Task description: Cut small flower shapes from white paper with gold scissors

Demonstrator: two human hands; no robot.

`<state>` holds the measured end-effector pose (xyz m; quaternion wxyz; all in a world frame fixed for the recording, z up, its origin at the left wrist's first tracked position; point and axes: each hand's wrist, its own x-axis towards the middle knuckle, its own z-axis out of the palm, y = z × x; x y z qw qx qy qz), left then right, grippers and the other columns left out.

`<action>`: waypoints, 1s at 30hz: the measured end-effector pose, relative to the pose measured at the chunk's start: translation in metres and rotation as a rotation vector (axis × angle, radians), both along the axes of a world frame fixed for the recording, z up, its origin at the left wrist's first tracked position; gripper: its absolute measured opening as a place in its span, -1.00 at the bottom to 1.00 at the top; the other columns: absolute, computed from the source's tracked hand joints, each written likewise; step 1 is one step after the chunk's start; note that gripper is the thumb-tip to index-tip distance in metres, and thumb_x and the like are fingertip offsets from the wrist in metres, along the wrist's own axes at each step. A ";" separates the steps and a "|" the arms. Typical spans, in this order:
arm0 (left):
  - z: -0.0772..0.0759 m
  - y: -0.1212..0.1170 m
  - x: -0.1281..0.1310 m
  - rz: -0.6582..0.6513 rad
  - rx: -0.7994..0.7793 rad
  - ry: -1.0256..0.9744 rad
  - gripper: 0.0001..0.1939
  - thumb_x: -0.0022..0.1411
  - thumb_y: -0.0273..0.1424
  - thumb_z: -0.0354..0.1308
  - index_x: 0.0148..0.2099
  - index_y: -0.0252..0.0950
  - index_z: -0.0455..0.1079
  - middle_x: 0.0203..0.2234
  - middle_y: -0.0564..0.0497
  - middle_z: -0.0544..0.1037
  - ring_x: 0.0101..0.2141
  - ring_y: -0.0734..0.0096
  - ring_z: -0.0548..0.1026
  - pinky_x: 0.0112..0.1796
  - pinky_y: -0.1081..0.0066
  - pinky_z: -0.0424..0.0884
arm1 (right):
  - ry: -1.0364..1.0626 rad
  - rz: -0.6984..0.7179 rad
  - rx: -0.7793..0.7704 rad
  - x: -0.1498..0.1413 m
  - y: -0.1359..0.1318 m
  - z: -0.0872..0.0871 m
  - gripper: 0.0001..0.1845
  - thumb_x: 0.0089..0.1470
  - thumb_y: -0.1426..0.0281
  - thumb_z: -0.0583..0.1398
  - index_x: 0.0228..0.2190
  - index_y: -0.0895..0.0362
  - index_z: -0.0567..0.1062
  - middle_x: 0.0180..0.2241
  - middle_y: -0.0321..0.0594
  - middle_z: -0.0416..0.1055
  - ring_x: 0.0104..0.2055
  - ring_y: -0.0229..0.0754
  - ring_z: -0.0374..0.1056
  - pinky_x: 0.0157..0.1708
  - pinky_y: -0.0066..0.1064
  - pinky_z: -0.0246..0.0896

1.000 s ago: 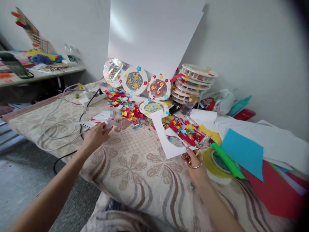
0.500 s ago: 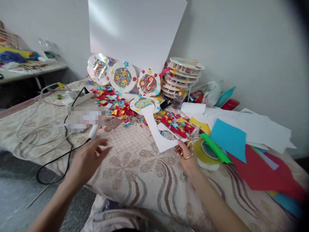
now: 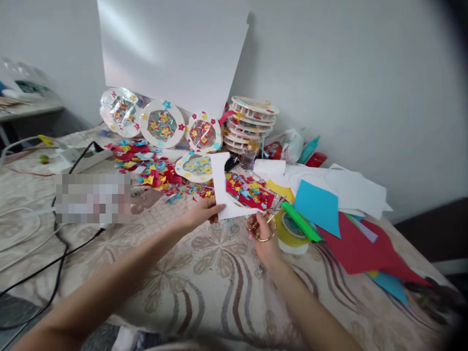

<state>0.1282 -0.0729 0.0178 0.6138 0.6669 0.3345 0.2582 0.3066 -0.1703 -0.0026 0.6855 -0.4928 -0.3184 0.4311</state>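
My left hand [image 3: 202, 213] pinches the lower left corner of a white piece of paper [image 3: 220, 181] with a curved cut along its inner side. In my right hand [image 3: 266, 246] are gold-handled scissors [image 3: 274, 228], with fingers through the loops and the blades pointing away to the upper right. The paper's right end lies against the right thumb and fingers; whether they also grip it, I cannot tell. Beyond the paper is a red sheet [image 3: 263, 199] strewn with small yellow, blue and red cutouts. Right of the scissors lies a yellow tape roll [image 3: 283, 233].
Decorated white discs [image 3: 175, 139] lean against a white board [image 3: 171, 48], beside a stack of white rings [image 3: 252, 102]. Colored scraps [image 3: 161, 173] lie in front. Blue card [image 3: 317, 207], red paper [image 3: 356, 248] and white sheets [image 3: 354, 187] cover the right. A black cable [image 3: 60, 263] runs along the left.
My left hand has moved right and taken hold of the white paper, which hung from the right hand before. The view has turned to the right.
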 end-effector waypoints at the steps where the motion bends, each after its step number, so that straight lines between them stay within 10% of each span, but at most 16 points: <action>1: -0.003 0.000 -0.003 0.008 -0.016 -0.008 -0.63 0.12 -0.09 0.12 -0.42 -0.34 0.28 -0.70 0.11 0.36 -0.66 0.58 0.30 -0.61 0.56 0.20 | 0.018 0.003 0.010 0.000 0.001 -0.001 -0.67 0.02 0.12 0.19 -0.54 0.11 0.34 -0.62 -0.35 0.31 -0.63 -0.35 0.18 -0.70 -0.51 -0.04; 17: -0.008 -0.001 -0.018 0.317 0.183 -0.041 -0.68 0.21 -0.13 0.03 -0.30 -0.33 0.27 -0.69 0.20 0.21 -0.72 0.64 0.17 -0.69 0.60 0.08 | -0.108 0.292 -0.119 0.002 -0.005 -0.009 -0.78 -0.01 0.24 0.23 -0.49 0.11 0.36 -0.64 -0.40 0.31 -0.64 -0.37 0.14 -0.67 -0.52 -0.04; 30: -0.015 -0.009 -0.009 0.239 -0.314 -0.316 -0.66 -0.10 -0.26 0.35 -0.38 -0.39 0.36 -0.59 0.11 0.36 -0.58 0.63 0.27 -0.52 0.54 0.21 | -0.090 0.377 -0.161 -0.008 -0.006 -0.005 -0.62 -0.02 0.07 0.22 -0.53 0.11 0.33 -0.66 -0.37 0.30 -0.70 -0.39 0.11 -0.73 -0.53 -0.08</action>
